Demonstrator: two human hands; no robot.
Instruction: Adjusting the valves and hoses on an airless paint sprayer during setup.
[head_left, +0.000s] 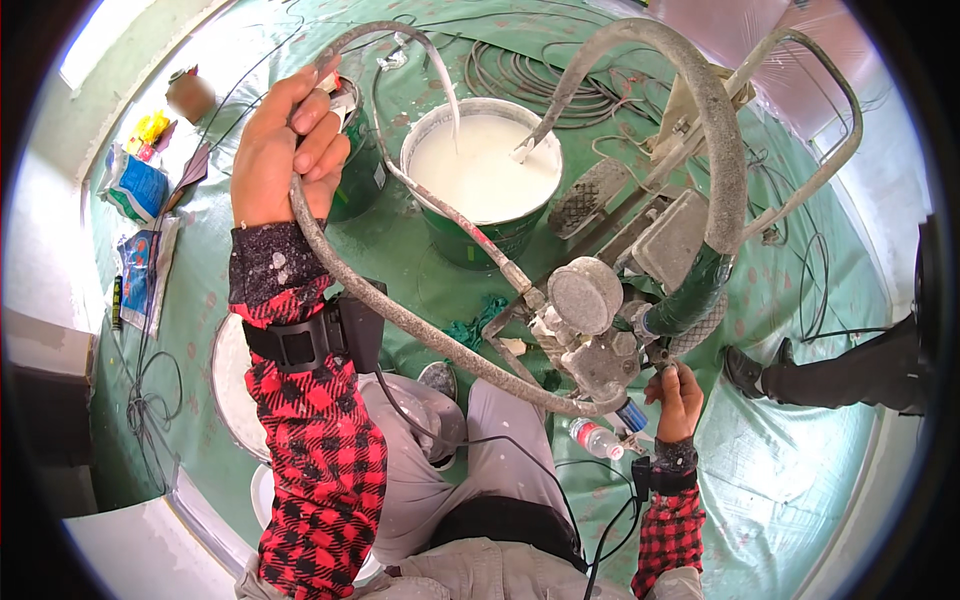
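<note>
Here, a bottle (596,438) lies near the pump (606,362), coiled hose (592,110) beyond.

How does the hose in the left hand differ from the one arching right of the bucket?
The held hose is slender; the arching hose is much thicker. The left hand holds the held hose; no hand touches the arching hose. The arching hose has dark green wrapping near the machine; the held hose shows none. Both are grey and curved.

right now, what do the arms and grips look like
The left sleeve and right sleeve are red-and-black checked, with dark cuffs. The left has a black buckled strap, a dark box and a black cable. The left grip and right grip are ungloved.
</note>
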